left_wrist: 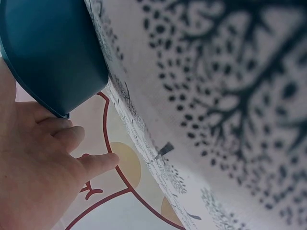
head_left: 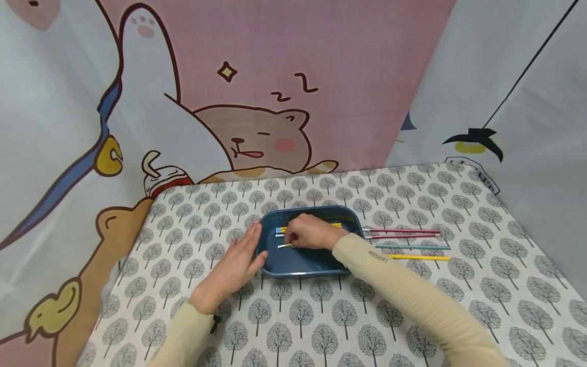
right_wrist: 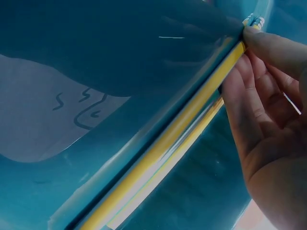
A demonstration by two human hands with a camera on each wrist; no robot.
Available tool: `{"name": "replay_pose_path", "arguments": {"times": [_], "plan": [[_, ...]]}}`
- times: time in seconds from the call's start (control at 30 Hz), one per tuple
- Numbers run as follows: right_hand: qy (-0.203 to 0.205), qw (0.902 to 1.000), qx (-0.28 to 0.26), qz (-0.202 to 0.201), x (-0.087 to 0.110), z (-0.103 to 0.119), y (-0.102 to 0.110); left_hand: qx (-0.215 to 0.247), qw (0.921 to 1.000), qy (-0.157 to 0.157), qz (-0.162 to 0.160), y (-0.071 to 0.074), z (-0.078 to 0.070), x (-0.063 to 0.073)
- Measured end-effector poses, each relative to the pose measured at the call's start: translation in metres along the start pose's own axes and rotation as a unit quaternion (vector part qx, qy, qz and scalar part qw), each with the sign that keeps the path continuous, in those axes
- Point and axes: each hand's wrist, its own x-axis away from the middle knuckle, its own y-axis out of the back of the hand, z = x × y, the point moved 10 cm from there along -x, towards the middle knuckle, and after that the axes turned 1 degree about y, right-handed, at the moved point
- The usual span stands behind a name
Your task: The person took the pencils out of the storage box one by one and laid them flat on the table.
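Observation:
A dark blue tray (head_left: 302,276) with rounded corners stands on the tree-print cloth. Inside it, my right hand (head_left: 314,232) pinches a slim yellow pencil-like stick (right_wrist: 192,110) between thumb and fingertips, near its pale patterned end. The far part of the stick is hidden under the hand in the head view. Behind that hand, more sticks lie along the tray's far side, including one with a yellow end (head_left: 337,225). My left hand (head_left: 236,260) rests against the tray's left rim, fingers extended. In the left wrist view its thumb stands apart from the tray wall (left_wrist: 57,62).
To the right of the tray, two red sticks (head_left: 408,231), a teal stick (head_left: 412,247) and a yellow stick (head_left: 422,257) lie side by side on the cloth (head_left: 321,326). Cartoon-print curtains (head_left: 357,76) rise behind the table and at its sides.

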Motion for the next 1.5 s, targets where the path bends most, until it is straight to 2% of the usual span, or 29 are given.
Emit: {"name": "replay_pose_path", "arguments": {"times": [0.27, 0.77, 1.0, 1.5], "plan": [[-0.002, 1.0000, -0.001, 0.002, 0.001, 0.001, -0.002, 0.003, 1.0000, 0.004, -0.003, -0.001, 0.001, 0.003], [0.023, 0.9986, -0.015, -0.044, 0.006, 0.003, 0.015, 0.010, 0.9999, 0.004, -0.003, 0.000, -0.002, 0.001], [0.034, 0.9973, -0.010, -0.064, 0.011, 0.009, 0.032, 0.005, 1.0000, 0.002, -0.001, 0.000, -0.001, 0.002], [0.041, 0.9896, -0.058, -0.125, 0.031, 0.025, 0.077, 0.003, 1.0000, 0.005, 0.002, 0.001, -0.001, 0.001]]}}
